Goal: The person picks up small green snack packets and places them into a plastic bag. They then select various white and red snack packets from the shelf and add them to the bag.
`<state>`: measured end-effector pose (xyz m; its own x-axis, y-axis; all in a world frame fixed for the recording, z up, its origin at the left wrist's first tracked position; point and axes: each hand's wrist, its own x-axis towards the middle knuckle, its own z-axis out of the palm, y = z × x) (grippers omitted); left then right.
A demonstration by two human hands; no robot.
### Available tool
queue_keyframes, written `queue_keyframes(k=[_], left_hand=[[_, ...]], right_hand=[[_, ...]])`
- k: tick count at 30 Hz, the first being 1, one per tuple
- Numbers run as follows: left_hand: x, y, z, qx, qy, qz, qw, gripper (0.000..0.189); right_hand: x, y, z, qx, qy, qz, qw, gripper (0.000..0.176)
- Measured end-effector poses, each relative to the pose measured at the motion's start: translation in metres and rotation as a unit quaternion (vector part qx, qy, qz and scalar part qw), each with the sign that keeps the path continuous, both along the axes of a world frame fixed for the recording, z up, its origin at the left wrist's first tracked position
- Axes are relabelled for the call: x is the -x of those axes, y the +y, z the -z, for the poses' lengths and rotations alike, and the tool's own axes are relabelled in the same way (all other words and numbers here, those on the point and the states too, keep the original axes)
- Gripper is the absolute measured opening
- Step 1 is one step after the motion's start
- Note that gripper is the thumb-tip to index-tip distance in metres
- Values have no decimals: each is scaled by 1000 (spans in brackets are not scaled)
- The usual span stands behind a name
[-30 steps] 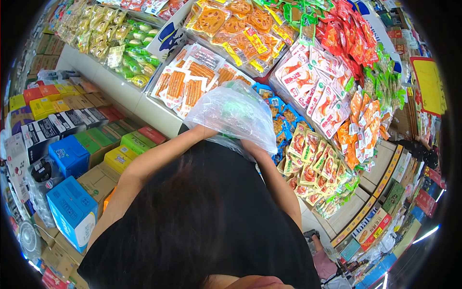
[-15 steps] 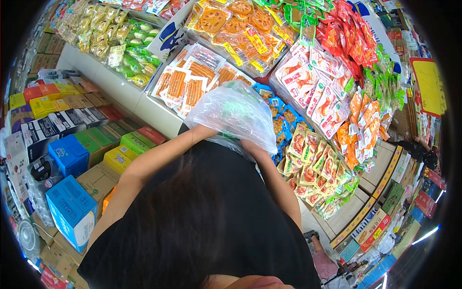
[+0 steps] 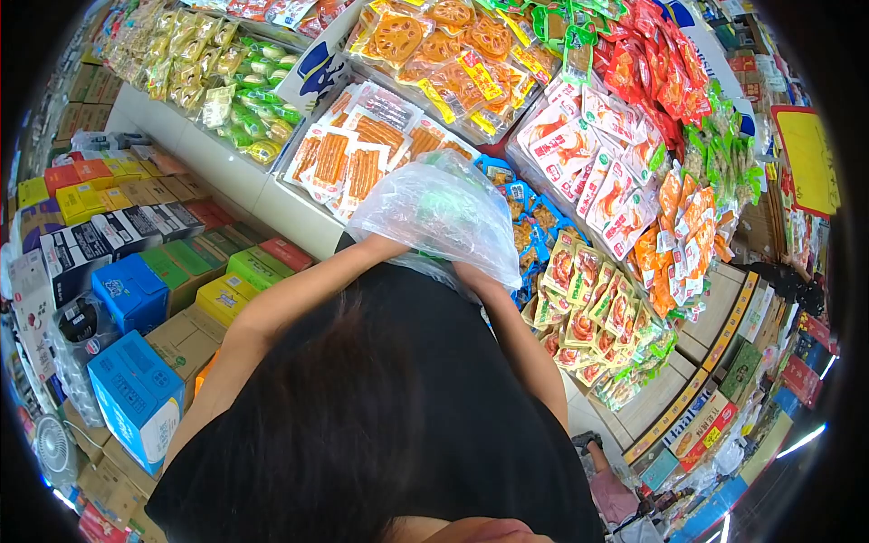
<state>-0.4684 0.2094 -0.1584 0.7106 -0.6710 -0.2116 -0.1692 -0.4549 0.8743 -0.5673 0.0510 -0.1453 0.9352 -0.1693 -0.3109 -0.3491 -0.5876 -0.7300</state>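
Note:
A clear plastic bag [image 3: 434, 204] with something green showing through it is held up in front of my black top. My left hand [image 3: 387, 247] grips it from the left side, its fingers hidden by the plastic. On the other side, my right hand [image 3: 467, 273] holds the bag near its lower edge, mostly covered by the film. What the green content is, I cannot make out. Just beyond the bag lie packs of brown snack sticks [image 3: 364, 172] and blue-wrapped snack packs [image 3: 523, 222].
Packed lotus-root slices [image 3: 398, 36], red-and-white packets [image 3: 588, 154] and beige packets [image 3: 588, 308] fill the display ahead and right. Stacked cartons [image 3: 131, 288] stand at my left, with a small fan [image 3: 56, 443]. Another person [image 3: 614, 493] is at the lower right.

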Motion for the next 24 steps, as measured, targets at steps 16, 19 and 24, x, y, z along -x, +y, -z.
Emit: queue_keyframes(k=[16,19,24], left_hand=[[0,0,-4,-15,-5,3,1000,46],[-1,-1,-2,-6,-3,2,1000,46],[0,0,0,-22,-2,8,1000,45]], right_hand=[[-1,0,-2,22,14,0,1000,45],[0,0,-2,23,11,-2,1000,45],[-1,-1,-3,14,20,-4,1000,45]])
